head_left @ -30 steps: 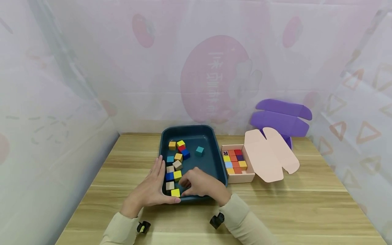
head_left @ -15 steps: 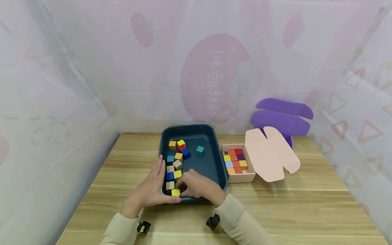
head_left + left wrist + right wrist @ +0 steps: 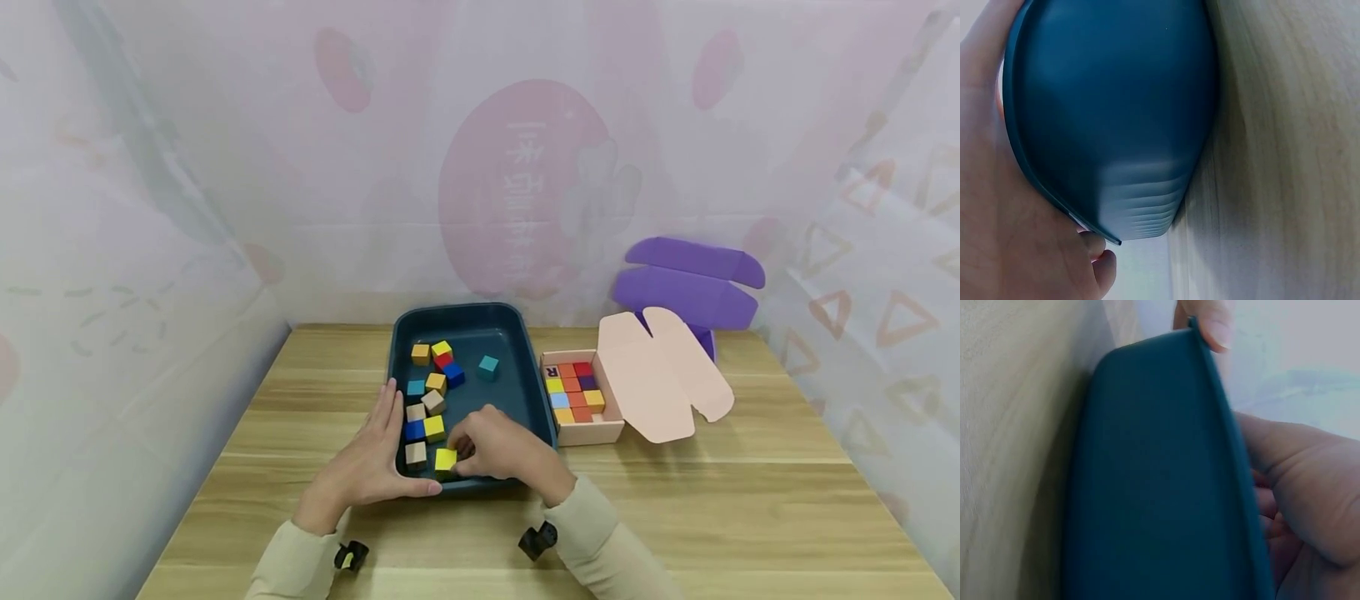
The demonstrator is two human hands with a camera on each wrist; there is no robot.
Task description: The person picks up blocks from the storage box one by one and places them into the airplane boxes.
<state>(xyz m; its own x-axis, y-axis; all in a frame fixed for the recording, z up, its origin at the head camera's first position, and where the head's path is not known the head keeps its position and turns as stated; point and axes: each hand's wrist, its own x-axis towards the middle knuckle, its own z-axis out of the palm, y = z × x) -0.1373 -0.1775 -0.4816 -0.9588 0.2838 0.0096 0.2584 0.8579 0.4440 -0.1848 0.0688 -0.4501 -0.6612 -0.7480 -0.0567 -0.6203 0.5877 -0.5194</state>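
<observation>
A dark teal tray holds several small wooden cubes. My left hand rests on its near left corner, fingers straight along the left rim and thumb along the near rim. Inside the tray, near its front edge, my right hand pinches a yellow cube between thumb and curled fingers. Left of that cube sits a plain wood cube; beyond it are a blue cube and another yellow cube. The right wrist view mostly shows the tray's outer wall, which hides the pinched cube.
Right of the tray stands an open pink box with rows of coloured cubes inside. Its lid folds out to the right. Behind it is an open purple box. A lone teal cube lies apart in the tray.
My right hand has closed on the yellow cube from the near left corner and shifted it slightly right and away from the rim. The left hand stays in place.
</observation>
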